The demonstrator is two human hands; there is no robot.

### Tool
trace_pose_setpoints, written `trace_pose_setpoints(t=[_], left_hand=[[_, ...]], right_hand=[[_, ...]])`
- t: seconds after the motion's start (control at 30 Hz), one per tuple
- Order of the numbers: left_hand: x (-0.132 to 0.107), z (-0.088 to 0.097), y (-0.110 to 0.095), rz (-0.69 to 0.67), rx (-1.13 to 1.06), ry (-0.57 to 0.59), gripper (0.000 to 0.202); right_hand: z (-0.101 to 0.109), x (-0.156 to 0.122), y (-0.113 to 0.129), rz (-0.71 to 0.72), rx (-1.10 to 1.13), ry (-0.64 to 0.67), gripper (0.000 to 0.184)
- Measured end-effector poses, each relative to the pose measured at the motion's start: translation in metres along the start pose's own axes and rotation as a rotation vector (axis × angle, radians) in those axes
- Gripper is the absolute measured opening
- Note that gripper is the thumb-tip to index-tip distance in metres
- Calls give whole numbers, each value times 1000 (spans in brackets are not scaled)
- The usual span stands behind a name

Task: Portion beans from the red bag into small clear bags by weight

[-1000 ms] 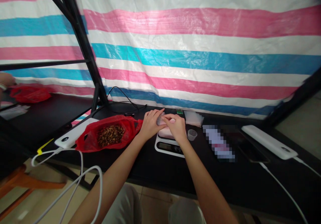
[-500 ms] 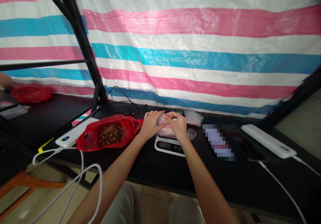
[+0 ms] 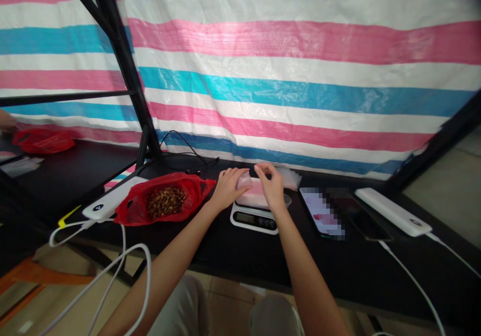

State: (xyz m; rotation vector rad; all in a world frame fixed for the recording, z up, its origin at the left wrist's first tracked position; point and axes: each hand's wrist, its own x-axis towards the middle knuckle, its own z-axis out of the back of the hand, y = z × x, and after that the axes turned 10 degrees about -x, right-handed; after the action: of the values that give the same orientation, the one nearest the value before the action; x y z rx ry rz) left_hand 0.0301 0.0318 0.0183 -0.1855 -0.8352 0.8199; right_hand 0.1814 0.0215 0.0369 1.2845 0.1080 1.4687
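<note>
My left hand (image 3: 227,188) and my right hand (image 3: 271,185) are both over a small white kitchen scale (image 3: 254,217) on the black table (image 3: 233,256). Between them they hold a small clear plastic bag (image 3: 251,191) that lies on the scale's platform. The left hand's fingers curl round the bag's left end. The right hand pinches its upper right edge. An open red plastic bag of brown nuts (image 3: 165,203) sits just left of the scale.
A white power bank (image 3: 112,200) with white cables lies at the left, another power bank (image 3: 389,211) at the right. A phone (image 3: 323,210) lies right of the scale, a stack of clear bags (image 3: 289,178) behind it. A second red bag (image 3: 43,139) is far left.
My right hand has moved up and back along the clear bag's top edge; the left hand stays on the bag's left end. The view has shifted slightly.
</note>
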Motion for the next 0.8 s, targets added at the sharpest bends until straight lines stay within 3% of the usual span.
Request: trace_pose_setpoints(t=[0.1, 0.17, 0.3, 0.47, 0.53, 0.6, 0.7, 0.8], left_hand=[[7, -7, -5, 1, -136, 80, 52], [14, -12, -8, -1, -181, 149, 53], [28, -21, -10, -25, -200, 318, 60], [32, -19, -9, -14, -333, 348, 88], [28, -5, -10, -25, -393, 278, 86], [17, 18, -10, -26, -420, 155, 71], [-12, 70, -11, -6, -390, -59, 44], [-57, 125, -7, 34, -298, -238, 29]], right_hand=[[27, 2, -8, -33, -88, -138, 30], [47, -1, -22, -91, -144, -152, 30], [76, -18, -62, -123, -217, 19, 35], [76, -40, -96, -66, -333, 259, 52], [70, -43, -98, -31, -373, 314, 54], [65, -44, -97, -19, -416, 332, 51], [63, -45, -95, -33, -407, 327, 43], [64, -44, -89, -93, -248, 245, 50]])
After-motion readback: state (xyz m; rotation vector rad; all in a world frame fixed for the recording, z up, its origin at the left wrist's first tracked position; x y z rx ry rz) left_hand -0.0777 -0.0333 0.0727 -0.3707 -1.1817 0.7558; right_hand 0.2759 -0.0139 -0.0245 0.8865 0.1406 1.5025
